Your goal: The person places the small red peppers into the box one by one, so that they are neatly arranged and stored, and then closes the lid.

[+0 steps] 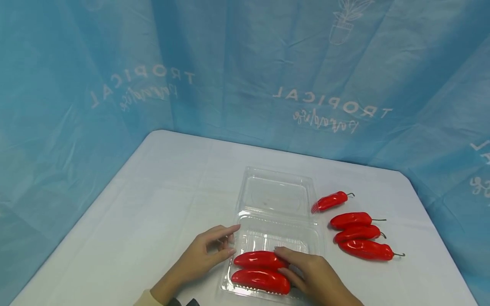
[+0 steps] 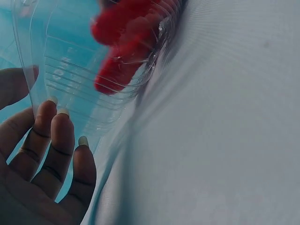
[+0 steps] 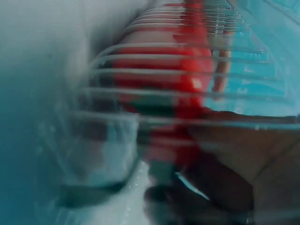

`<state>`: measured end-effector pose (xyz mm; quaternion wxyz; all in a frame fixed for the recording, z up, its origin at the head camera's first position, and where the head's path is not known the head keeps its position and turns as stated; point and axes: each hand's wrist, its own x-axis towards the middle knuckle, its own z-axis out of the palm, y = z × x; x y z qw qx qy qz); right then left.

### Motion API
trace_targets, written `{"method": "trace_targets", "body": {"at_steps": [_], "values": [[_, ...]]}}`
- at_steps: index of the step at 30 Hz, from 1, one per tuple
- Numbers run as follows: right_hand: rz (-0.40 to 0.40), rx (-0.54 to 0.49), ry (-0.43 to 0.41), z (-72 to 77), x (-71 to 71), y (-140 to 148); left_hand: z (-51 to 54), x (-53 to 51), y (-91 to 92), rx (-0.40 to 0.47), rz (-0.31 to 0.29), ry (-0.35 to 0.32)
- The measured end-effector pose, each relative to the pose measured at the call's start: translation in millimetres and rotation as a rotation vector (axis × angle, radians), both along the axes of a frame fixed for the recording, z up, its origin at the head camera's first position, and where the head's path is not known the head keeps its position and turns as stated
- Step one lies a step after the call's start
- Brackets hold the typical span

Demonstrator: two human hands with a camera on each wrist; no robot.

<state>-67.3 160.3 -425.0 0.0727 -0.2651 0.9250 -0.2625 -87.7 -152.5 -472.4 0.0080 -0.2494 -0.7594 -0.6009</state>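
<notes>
A clear plastic clamshell container (image 1: pixel 252 240) lies with its lid (image 1: pixel 273 193) folded back. Two red peppers sit side by side in its base: the upper pepper (image 1: pixel 254 258) and the lower pepper (image 1: pixel 260 280). My right hand (image 1: pixel 315 272) pinches the stem end of the upper pepper between thumb and fingers. In the right wrist view the pepper (image 3: pixel 187 70) shows blurred through the ribbed container wall. At the container's left edge is my left hand (image 1: pixel 203 253), fingers extended and loosely bent. Its fingertips (image 2: pixel 61 122) appear to touch the clear wall in the left wrist view.
Several more red peppers with stems lie right of the container: one pepper (image 1: pixel 332 201) beside the lid, partly behind its edge, and a close group of peppers (image 1: pixel 357 233) nearer the front. A white-covered table (image 1: pixel 153 204) carries everything, with a blue printed curtain (image 1: pixel 245 85) around it.
</notes>
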Motion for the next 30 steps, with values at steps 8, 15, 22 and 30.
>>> {"method": "trace_targets", "body": {"at_steps": [8, 15, 22, 30], "values": [[0.017, 0.042, -0.04, -0.2, -1.9, -2, -1.6, 0.3, -0.2, 0.008, 0.0, -0.006], [-0.027, -0.045, -0.075, 3.6, -1.2, 4, -3.1, 0.4, 0.7, 0.001, -0.003, -0.026], [-0.274, -0.22, 0.082, 27.3, -0.1, 57, -3.3, 0.4, 2.7, -0.005, -0.017, -0.023], [-0.729, -0.421, 0.152, 22.0, -14.0, 198, -0.9, 1.4, 0.7, 0.005, -0.025, 0.003]]}}
